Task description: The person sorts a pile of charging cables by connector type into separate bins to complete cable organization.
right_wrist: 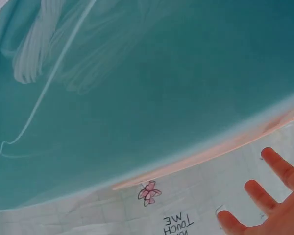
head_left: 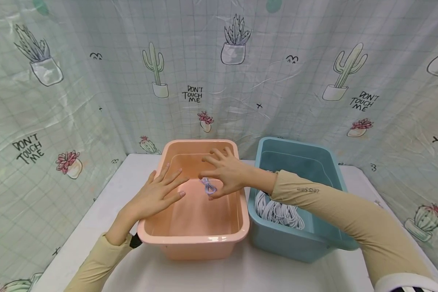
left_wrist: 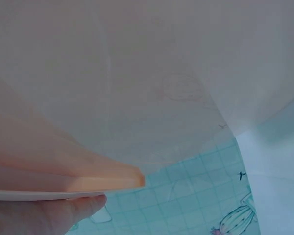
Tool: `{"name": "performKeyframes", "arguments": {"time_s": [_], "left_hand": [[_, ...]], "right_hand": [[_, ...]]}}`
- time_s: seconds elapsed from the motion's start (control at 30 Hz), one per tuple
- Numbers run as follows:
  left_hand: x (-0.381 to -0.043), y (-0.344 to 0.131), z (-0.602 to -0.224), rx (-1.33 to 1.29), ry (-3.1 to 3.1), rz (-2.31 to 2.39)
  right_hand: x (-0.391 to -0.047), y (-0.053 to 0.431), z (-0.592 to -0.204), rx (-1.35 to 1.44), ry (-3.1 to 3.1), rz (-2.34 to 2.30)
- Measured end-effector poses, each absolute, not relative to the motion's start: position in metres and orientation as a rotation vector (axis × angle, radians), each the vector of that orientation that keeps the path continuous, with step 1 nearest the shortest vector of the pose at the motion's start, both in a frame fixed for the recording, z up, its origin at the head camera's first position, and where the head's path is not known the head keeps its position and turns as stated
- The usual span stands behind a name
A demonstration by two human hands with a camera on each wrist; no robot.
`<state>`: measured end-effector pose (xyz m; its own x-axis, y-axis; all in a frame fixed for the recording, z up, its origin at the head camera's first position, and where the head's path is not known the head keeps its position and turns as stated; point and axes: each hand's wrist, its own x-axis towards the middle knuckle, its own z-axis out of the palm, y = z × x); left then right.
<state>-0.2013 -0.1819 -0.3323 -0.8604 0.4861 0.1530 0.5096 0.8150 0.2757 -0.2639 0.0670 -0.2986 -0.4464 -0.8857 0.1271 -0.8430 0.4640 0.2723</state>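
Note:
My right hand (head_left: 228, 172) reaches over the peach tub (head_left: 192, 239) with its fingers spread and nothing gripped. Just beyond its thumb and fingertips, a small tied bundle of pale cord (head_left: 208, 186) shows inside that tub. Over the tub's left side lies my left hand (head_left: 155, 194), fingers straight and fanned out above the inside. In the left wrist view, part of the left hand (left_wrist: 49, 213) appears right at the tub's rim. The right wrist view catches the spread fingers (right_wrist: 261, 197) of the right hand beyond the tub edges.
A blue-green tub (head_left: 292, 243) stands to the right, close beside the peach one. Several coiled white cords (head_left: 279, 213) lie in it, partly hidden by the right forearm. Both tubs rest on a white table (head_left: 131, 267). A cactus-print curtain (head_left: 190, 61) encloses the back and sides.

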Motion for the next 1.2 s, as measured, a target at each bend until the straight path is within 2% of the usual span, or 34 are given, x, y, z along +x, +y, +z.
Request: {"name": "performKeyframes", "arguments": {"time_s": [0.57,1.2], "left_hand": [[-0.202,-0.182,-0.333,-0.807,-2.908,-0.490],[-0.201,-0.182,-0.333,-0.809,-2.907,-0.506]], "right_hand": [[-0.255,0.096,-0.287,1.423,-2.489,-0.196],[-0.237,0.177,-0.266,1.196,-2.539,-0.134]]}}
